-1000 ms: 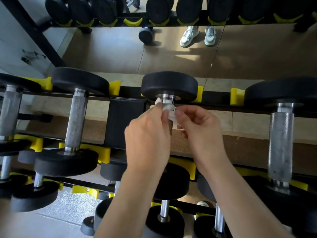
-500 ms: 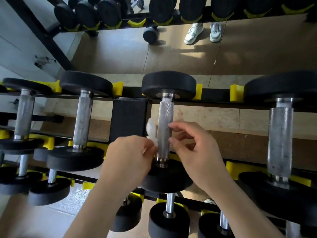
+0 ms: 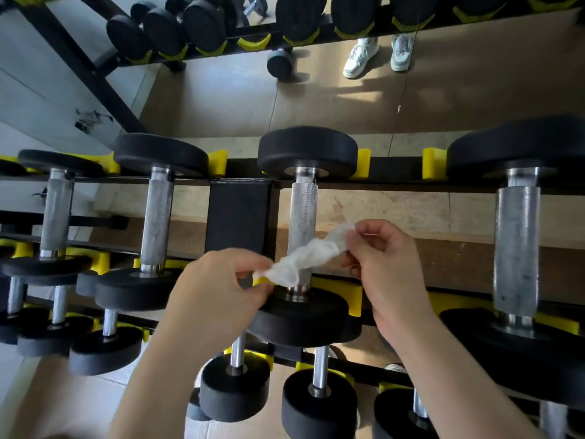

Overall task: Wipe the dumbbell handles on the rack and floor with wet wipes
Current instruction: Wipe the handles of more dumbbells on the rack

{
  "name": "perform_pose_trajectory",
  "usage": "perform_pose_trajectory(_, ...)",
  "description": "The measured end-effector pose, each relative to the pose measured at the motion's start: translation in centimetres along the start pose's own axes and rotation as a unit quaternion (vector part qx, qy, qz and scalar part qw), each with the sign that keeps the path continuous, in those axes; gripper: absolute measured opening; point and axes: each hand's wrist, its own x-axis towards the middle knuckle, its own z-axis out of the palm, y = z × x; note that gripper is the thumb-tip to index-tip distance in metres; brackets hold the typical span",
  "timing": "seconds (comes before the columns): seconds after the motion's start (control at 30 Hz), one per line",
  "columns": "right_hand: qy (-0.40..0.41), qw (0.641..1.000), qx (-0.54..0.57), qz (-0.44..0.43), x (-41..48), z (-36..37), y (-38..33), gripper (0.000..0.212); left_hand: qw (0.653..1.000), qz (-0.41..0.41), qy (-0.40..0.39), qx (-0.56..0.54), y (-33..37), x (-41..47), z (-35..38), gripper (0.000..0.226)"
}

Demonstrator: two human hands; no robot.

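Observation:
A crumpled white wet wipe (image 3: 304, 258) is stretched between my two hands in front of the lower part of the middle dumbbell's knurled steel handle (image 3: 303, 210). My left hand (image 3: 221, 289) pinches the wipe's lower left end. My right hand (image 3: 384, 264) pinches its upper right end. That dumbbell lies on the top tier of the black rack (image 3: 239, 217), its black heads resting in yellow cradles. Other dumbbell handles stand to the left (image 3: 156, 223) and right (image 3: 517, 248).
Lower tiers hold smaller dumbbells (image 3: 235, 384) below my forearms. A mirror behind the rack reflects a second row of dumbbells, one dumbbell on the floor (image 3: 280, 64) and a pair of white shoes (image 3: 376, 53). A black frame post runs diagonally at upper left.
My hands have come down from the top of the middle handle. The wipe, bunched in my left hand half a second ago, is now pulled out between both hands across the handle's lower end.

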Motion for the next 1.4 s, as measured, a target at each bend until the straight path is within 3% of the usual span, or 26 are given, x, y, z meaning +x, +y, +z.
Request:
perform_pose_trajectory(0.07, 0.002, 1.0, 0.001, -0.008, 0.1, 0.4, -0.2, 0.009, 0.994, 0.021, 0.08, -0.077, 0.5, -0.6, 0.1, 0.037)
perform_pose_trajectory(0.13, -0.003, 1.0, -0.007, -0.027, 0.2, 1.1, -0.4, 0.009, 0.982, 0.065, 0.141, -0.107, 1.5, -0.8, 0.6, 0.032)
perform_pose_trajectory(0.23, -0.003, 0.995, -0.06, -0.085, 0.0, 1.4, -0.2, 0.015, 0.992, 0.066, 0.109, -0.023, 2.4, -0.4, 2.6, 0.014)
perform_pose_trajectory(0.37, -0.065, 0.941, -0.22, -0.251, -0.6, 0.5, 0.3, 0.033, 0.988, 0.03, 0.088, -0.122, 1.1, 1.3, 2.8, 0.032)
perform_pose_trajectory(0.47, -0.103, 0.914, -0.306, -0.244, -1.2, 0.6, 1.2, 0.024, 0.983, 0.068, 0.062, -0.157, 0.5, 2.1, 1.8, 0.036)
perform_pose_trajectory(0.53, -0.093, 0.948, -0.255, -0.167, -1.7, 0.6, 1.9, 0.008, 0.976, 0.049, 0.085, -0.192, 0.2, 2.3, 1.7, 0.039)
perform_pose_trajectory(0.6, -0.078, 0.974, -0.188, -0.097, -2.0, 0.4, 2.3, 0.013, 0.967, 0.002, 0.14, -0.213, 0.0, 2.0, 2.0, 0.037)
perform_pose_trajectory(0.7, -0.056, 0.968, -0.207, -0.131, -1.5, 0.4, 1.8, 0.012, 0.971, 0.005, 0.219, -0.09, 0.3, 0.8, 2.6, 0.021)
perform_pose_trajectory(0.77, -0.039, 0.965, -0.202, -0.164, -0.9, 1.1, 1.0, 0.019, 0.984, -0.009, 0.163, -0.064, 1.3, 0.2, 2.9, 0.009)
perform_pose_trajectory(0.87, 0.006, 0.983, -0.117, -0.14, -0.2, 2.0, 0.6, 0.021, 0.994, -0.023, 0.093, -0.051, 2.2, 0.3, 3.2, 0.016)
perform_pose_trajectory(0.97, -0.002, 0.996, -0.016, -0.083, -0.7, 2.2, 0.6, 0.01, 0.985, -0.033, 0.126, -0.113, 2.5, 1.5, 3.1, 0.007)
perform_pose_trajectory(1.07, -0.021, 0.995, 0.043, -0.09, -1.6, 2.4, 0.6, 0.019, 0.962, -0.027, 0.183, -0.199, 3.0, 4.1, 2.9, 0.015)
perform_pose_trajectory(1.3, 0.128, 0.973, -0.039, -0.186, 2.7, 5.1, -1.7, 0.011, 0.909, 0.003, 0.281, -0.307, 4.3, 7.7, 3.3, 0.011)
perform_pose_trajectory(1.4, 0.097, 0.97, -0.068, -0.214, 2.1, 5.2, -1.1, 0.009, 0.917, 0.013, 0.267, -0.296, 3.9, 7.3, 3.3, 0.011)
